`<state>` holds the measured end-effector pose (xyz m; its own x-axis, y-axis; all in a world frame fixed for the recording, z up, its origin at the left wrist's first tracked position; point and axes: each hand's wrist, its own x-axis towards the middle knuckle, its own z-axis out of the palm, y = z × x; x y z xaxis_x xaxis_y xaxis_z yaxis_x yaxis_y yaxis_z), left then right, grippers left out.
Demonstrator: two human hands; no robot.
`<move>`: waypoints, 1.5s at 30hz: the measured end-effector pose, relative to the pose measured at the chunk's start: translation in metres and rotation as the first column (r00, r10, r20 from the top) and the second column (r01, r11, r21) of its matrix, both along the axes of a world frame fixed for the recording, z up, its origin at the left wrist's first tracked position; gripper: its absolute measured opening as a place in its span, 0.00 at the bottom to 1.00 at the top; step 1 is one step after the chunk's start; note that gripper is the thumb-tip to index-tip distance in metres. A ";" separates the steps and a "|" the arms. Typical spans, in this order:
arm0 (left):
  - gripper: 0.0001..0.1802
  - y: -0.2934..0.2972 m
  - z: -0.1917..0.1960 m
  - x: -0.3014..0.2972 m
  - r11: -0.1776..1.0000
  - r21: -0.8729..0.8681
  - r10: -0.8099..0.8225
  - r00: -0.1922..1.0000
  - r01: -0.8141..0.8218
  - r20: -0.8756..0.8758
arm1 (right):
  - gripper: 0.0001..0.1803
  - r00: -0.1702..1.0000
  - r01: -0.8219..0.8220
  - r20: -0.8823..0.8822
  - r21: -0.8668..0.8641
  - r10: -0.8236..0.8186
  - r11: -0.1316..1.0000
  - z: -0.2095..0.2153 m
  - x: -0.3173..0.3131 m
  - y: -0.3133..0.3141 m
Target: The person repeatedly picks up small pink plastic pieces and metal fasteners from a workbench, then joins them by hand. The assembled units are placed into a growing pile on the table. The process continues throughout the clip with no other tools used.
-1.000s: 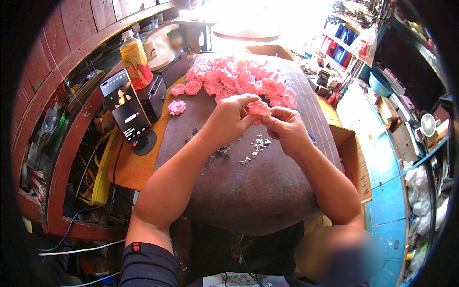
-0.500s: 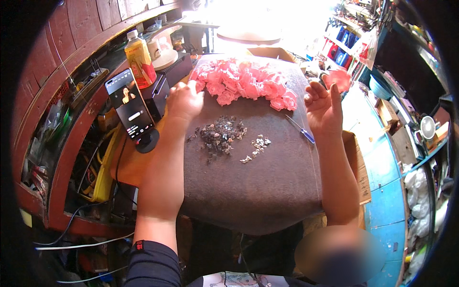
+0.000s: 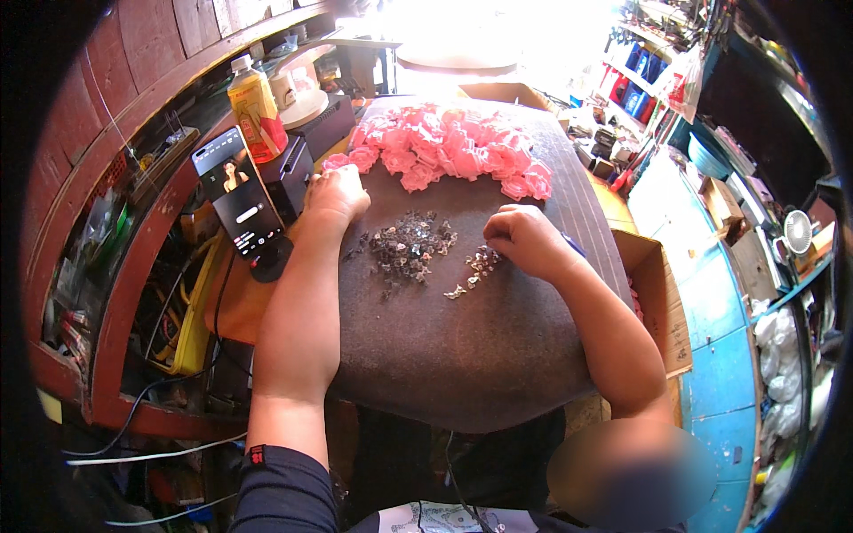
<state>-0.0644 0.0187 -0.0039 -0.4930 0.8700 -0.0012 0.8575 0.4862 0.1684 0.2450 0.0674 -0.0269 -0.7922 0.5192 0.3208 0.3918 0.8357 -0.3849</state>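
My left hand (image 3: 338,195) is closed at the left edge of the dark tabletop, with a pink artificial flower (image 3: 336,162) at its fingertips. Beyond it spreads a heap of pink artificial flowers (image 3: 462,151). My right hand (image 3: 531,242) reaches down at the right, fingers pinched at a few small pale metal pieces (image 3: 476,266); what lies between the fingertips is hidden. Left of these sits a pile of small dark, shiny pieces (image 3: 409,247). The blue handle of a slim tool (image 3: 573,242) shows behind my right hand, its remainder covered.
A phone (image 3: 238,191) on a stand and a yellow-red bottle (image 3: 258,111) stand left of the table. An open cardboard box (image 3: 662,293) is at its right edge, with pink inside. Cluttered shelves (image 3: 640,71) line the right side.
My right hand has come from the raised spot at the right down to the pale pieces, its fingers closing. The pink flower beyond it has gone from there. My left hand shifted slightly.
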 end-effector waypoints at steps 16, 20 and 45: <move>0.13 -0.017 -0.001 0.080 0.756 0.606 -0.654 0.280 0.247 0.702 | 0.05 0.994 0.029 -0.112 0.138 -0.014 0.990 -0.003 -0.009 -0.002; 0.12 -0.020 -0.012 0.093 0.779 0.571 -0.626 0.274 0.259 0.730 | 0.04 0.931 0.118 -0.343 -0.041 -0.125 0.992 0.008 -0.010 -0.010; 0.09 -0.024 -0.009 0.108 0.747 0.593 -0.654 0.170 0.300 0.738 | 0.02 0.860 -0.053 -0.494 -0.330 -0.125 0.942 0.006 -0.011 -0.021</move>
<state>0.0436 -0.0054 -0.0131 0.1780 0.9722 0.1521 0.1331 -0.1769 0.9752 0.2343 0.0466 -0.0208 -0.5460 0.6879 0.4781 0.0976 0.6190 -0.7793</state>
